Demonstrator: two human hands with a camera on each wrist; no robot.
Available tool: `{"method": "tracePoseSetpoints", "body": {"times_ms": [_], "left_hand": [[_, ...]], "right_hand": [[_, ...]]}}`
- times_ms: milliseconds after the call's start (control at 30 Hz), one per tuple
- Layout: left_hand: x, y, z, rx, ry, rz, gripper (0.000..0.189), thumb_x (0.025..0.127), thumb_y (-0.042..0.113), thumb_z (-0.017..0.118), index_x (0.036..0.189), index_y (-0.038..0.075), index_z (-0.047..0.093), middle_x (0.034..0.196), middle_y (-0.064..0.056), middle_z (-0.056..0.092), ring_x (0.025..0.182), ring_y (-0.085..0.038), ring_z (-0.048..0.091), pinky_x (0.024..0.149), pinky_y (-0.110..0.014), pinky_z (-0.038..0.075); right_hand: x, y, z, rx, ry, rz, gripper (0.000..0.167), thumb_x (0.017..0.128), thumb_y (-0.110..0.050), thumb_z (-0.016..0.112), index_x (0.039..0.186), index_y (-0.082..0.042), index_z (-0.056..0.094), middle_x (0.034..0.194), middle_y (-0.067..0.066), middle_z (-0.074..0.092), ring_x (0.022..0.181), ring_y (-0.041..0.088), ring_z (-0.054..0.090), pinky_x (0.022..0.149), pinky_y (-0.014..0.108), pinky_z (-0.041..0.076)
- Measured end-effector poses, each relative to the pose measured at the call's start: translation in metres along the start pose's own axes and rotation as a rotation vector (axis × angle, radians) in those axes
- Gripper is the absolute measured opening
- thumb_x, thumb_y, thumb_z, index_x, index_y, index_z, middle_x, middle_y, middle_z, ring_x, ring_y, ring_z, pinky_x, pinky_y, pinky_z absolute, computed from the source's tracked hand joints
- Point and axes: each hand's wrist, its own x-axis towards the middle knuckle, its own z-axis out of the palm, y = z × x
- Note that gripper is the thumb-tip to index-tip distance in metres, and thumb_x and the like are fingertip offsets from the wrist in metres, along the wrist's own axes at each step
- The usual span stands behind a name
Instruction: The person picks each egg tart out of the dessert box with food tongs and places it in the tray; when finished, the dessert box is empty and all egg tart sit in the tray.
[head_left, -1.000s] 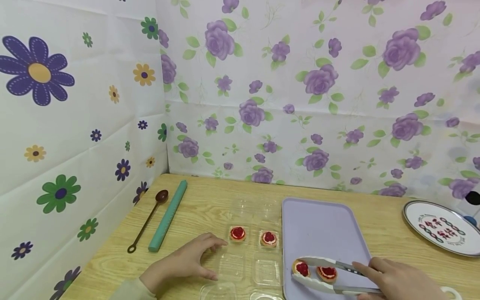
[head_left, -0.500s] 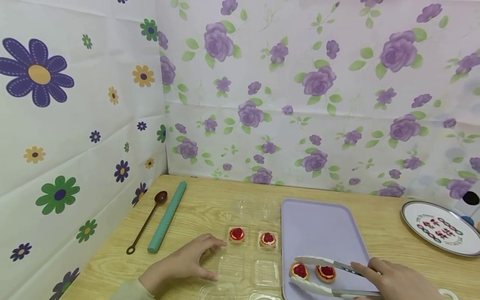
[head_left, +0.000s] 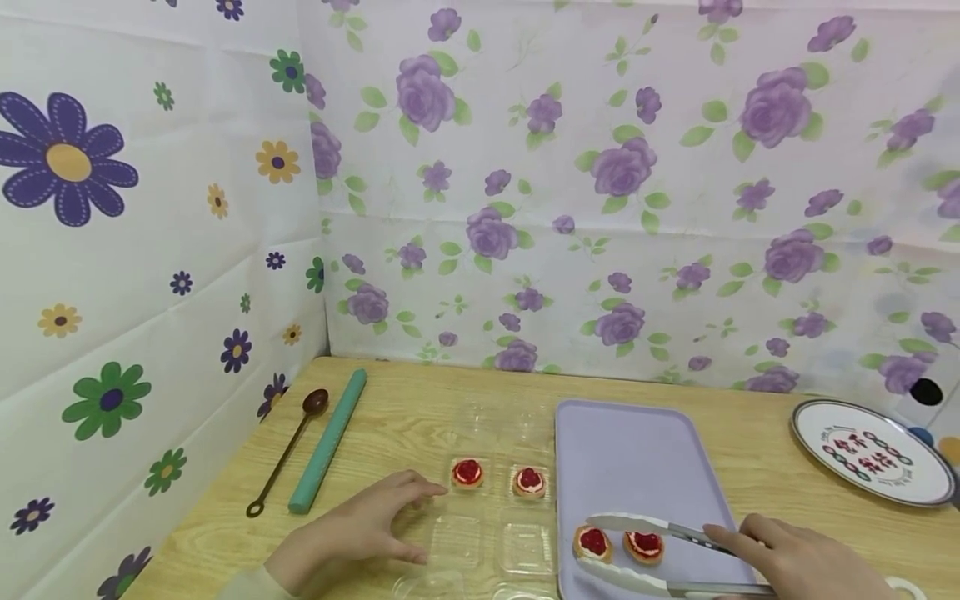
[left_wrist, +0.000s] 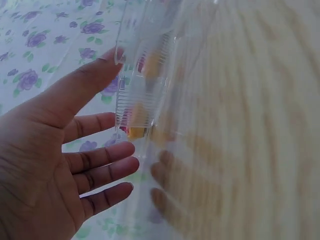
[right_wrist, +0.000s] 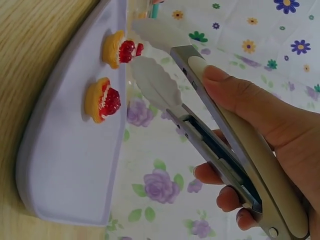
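In my right hand (head_left: 806,560) I hold metal tongs (head_left: 684,532) with pale scalloped tips. They are spread, with their tips on either side of the left tart (head_left: 592,543) on the lilac tray (head_left: 637,450). A second red-topped tart (head_left: 643,547) lies just to the right, between the tong arms in the head view. My left hand (head_left: 360,523) is beside a clear plastic compartment container (head_left: 528,546), fingers loosely extended, thumb tip right at the rim in the left wrist view. Two tarts sit in its compartments, one left (head_left: 467,474) and one right (head_left: 529,482).
A brown long-handled spoon (head_left: 288,458) and a teal rod (head_left: 328,442) lie at the left of the wooden table (head_left: 217,517). A white decorated plate (head_left: 870,450) stands at the right. Flowered sheets (head_left: 555,208) hang behind and to the left.
The tong tips have spread slightly wider around the left tart. My left hand keeps its place by the container. The head view has tilted up a little and shifted right.
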Motion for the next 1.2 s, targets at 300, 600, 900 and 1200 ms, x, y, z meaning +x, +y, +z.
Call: {"method": "tracePoseSetpoints", "body": {"times_ms": [300,600,900,1200], "left_hand": [[0.011,0.011,-0.018,0.076,0.083,0.017,0.066,0.08,0.044,0.074,0.136,0.014,0.052,0.125,-0.003,0.057,0.113,-0.022,0.056,0.094,-0.041,0.051],[0.051,0.031,-0.028,0.204,0.123,0.099,0.06,0.079,0.037,0.077,0.132,0.018,0.056,0.123,0.001,0.057,0.114,-0.019,0.055,0.096,-0.042,0.049],[0.094,0.043,-0.017,0.313,0.091,0.143,0.064,0.078,0.04,0.078,0.133,0.016,0.056,0.123,-0.002,0.06,0.116,-0.021,0.055,0.102,-0.045,0.043],[0.117,0.047,-0.004,0.388,-0.012,0.116,0.077,0.076,0.049,0.077,0.139,0.013,0.05,0.133,-0.003,0.055,0.124,-0.021,0.052,0.108,-0.04,0.04]], "right_hand": [[0.011,-0.003,-0.021,0.002,0.089,0.01,0.054,0.073,-0.054,0.074,0.112,-0.017,0.07,0.082,-0.02,0.047,0.06,-0.011,0.024,0.05,0.013,0.024],[0.039,-0.006,-0.043,-0.085,0.207,-0.016,0.056,0.072,-0.059,0.07,0.112,-0.02,0.071,0.082,-0.018,0.05,0.061,-0.01,0.025,0.05,0.014,0.027],[0.079,0.001,-0.047,-0.238,0.251,-0.135,0.06,0.072,-0.066,0.064,0.109,-0.019,0.071,0.076,-0.014,0.045,0.06,-0.002,0.03,0.054,0.019,0.032],[0.115,0.005,-0.046,-0.367,0.197,-0.269,0.061,0.067,-0.061,0.071,0.108,-0.016,0.071,0.078,-0.004,0.056,0.066,0.011,0.051,0.066,0.03,0.046]]}}
